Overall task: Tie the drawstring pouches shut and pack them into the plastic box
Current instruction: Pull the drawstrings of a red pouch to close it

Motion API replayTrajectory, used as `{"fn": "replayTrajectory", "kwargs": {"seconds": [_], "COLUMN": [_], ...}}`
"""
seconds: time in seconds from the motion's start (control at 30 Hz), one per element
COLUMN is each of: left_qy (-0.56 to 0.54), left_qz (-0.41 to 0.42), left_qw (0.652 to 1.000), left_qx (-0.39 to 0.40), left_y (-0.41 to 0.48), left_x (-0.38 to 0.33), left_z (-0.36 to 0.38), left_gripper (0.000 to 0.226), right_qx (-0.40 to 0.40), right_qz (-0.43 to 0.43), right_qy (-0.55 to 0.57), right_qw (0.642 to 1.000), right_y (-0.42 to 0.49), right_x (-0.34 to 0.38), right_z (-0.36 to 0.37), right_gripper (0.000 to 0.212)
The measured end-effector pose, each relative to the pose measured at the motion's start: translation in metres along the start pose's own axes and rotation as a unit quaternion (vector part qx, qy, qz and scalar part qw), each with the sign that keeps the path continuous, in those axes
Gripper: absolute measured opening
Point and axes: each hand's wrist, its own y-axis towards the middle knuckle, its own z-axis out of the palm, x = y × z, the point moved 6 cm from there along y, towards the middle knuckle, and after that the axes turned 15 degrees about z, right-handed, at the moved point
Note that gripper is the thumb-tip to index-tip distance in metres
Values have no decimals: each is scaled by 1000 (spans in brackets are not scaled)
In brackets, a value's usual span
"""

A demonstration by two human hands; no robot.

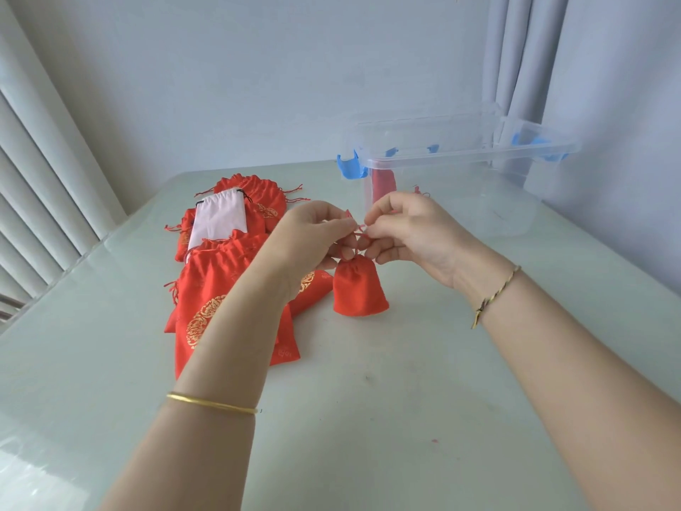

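Our left hand point(313, 234) and right hand point(409, 230) pinch the thin red cord point(359, 230) above a small, gathered satin pouch point(359, 289) over the glossy worktop point(405, 400).

The table point(368, 418) is pale, greenish-white and glossy. The clear plastic box point(479, 204) with blue latches point(352, 165) stands on its far right part. Left of the box, and reaching much nearer than it, a heap of red drawstring pouches point(210, 289) with gold print lies flat, the pouches overlapping. Just in front of the box's left end a small red pouch point(360, 289) stands upright, neck gathered; whether its base rests on the table is unclear. Well in front of the box lie a dark speck point(366, 378) and a red speck point(435, 440).
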Motion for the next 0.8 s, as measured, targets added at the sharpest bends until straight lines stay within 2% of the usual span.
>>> {"fn": "replayTrajectory", "kwargs": {"seconds": [0.13, 0.27, 0.43, 0.57, 0.63, 0.7, 0.8], "left_qy": [4, -6, -18, -18, -29, -49, -5], "left_qz": [-7, -7, -11, -18, -22, -20, -4], "left_qw": [999, 998, 997, 997, 997, 997, 998], "left_qx": [-38, -62, -71, -78, -74, -55, -56], "left_y": [0, 1, 2, 2, 2, 2, 3], "left_x": [3, 5, 6, 6, 7, 4, -1], "left_z": [-4, -7, -9, -11, -13, -13, -19], "left_gripper": [14, 14, 9, 11, 8, 3, 23], "right_qx": [-39, -58, -113, -157, -162, -162, -122], "right_qz": [-111, -154, -199, -268, -281, -247, -144], "right_qy": [-124, -149, -190, -272, -289, -250, -127], "right_qw": [985, 975, 955, 911, 900, 922, 974], "right_y": [-4, -3, -4, -12, -13, -10, -1], "right_x": [9, 10, 12, 17, 17, 15, 7], "right_z": [5, 7, 9, 16, 19, 14, 6], "right_gripper": [22, 22, 13, 7, 6, 5, 9]}}
